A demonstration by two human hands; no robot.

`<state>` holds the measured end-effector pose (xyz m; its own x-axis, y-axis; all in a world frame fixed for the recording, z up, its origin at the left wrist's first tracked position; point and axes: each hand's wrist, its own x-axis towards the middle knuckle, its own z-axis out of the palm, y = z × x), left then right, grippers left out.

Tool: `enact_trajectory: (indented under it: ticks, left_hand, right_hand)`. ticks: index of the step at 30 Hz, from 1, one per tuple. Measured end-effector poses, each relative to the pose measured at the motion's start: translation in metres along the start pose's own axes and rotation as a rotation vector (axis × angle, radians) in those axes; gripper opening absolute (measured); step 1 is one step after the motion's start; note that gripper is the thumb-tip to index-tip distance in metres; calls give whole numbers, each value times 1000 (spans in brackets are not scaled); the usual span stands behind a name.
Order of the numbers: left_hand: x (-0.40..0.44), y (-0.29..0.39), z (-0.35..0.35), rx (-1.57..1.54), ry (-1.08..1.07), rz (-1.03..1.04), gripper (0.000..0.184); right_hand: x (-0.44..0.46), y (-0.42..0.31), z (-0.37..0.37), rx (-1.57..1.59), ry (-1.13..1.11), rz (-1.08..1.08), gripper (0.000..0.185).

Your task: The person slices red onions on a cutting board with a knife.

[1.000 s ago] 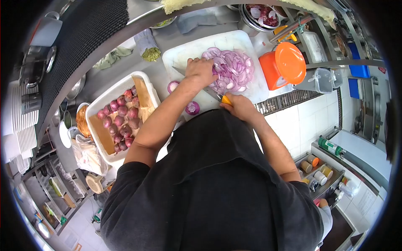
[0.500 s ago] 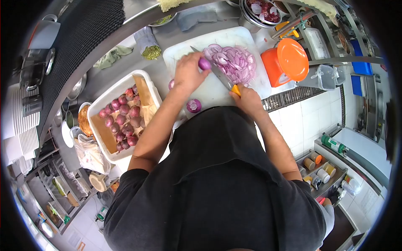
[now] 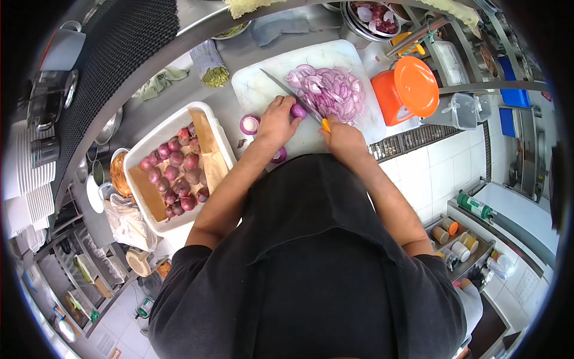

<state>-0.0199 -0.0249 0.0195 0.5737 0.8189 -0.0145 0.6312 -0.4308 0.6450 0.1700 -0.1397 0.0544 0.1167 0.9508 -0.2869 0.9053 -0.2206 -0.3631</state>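
Note:
On the white cutting board (image 3: 254, 78), my left hand (image 3: 278, 121) is closed on a piece of red onion (image 3: 298, 111). My right hand (image 3: 345, 141) grips the yellow handle of a knife (image 3: 286, 88), whose blade points up and left between the held onion and a pile of sliced red onion (image 3: 329, 90). A cut onion half (image 3: 250, 124) lies left of my left hand, at the board's edge. Another half (image 3: 279, 155) is partly hidden by my left wrist, near the black apron.
A white crate (image 3: 136, 197) of whole red onions stands at the left. Right of the board is an orange scale (image 3: 391, 99). Metal bowls (image 3: 357, 33) stand behind, near a shelf rail (image 3: 209, 29). Another person's sleeve (image 3: 470, 308) shows at lower right.
My left hand moved from the sliced pile, lifted an onion piece, then lowered with it toward me. The knife swung clear of the pile, and its blade now lies beside the held onion.

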Motion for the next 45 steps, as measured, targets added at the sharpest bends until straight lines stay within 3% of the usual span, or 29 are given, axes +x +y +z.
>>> enact_trajectory:
  ticks: [5, 10, 14, 19, 22, 25, 34, 38, 45]
  left_hand:
    - [3, 11, -4, 0, -104, -28, 45]
    - [2, 9, 1, -14, -72, -44, 46]
    - [3, 9, 3, -18, -75, -46, 46]
    - [2, 8, 2, -15, -74, -60, 45]
    - [1, 10, 4, -25, -69, -63, 44]
    - [0, 9, 5, -18, -63, -61, 44]
    - [0, 11, 8, -1, -35, -71, 42]
    - [-2, 11, 7, 17, -35, -76, 41]
    - [-2, 10, 7, -10, -28, -71, 40]
  right_hand:
    - [-1, -11, -34, -130, -87, -10, 45]
    - [-7, -12, -20, -156, -134, 37, 46]
    - [16, -1, 15, -85, -56, 11, 45]
    - [8, -3, -21, -105, -17, -116, 44]
    - [-6, -10, -26, -58, -81, -42, 45]
    - [9, -11, 13, -50, -153, 92, 42]
    - [-7, -20, -38, -34, -111, -29, 41]
    - [10, -11, 11, 37, -125, 77, 40]
    - [-2, -22, -39, -33, -168, 4, 43]
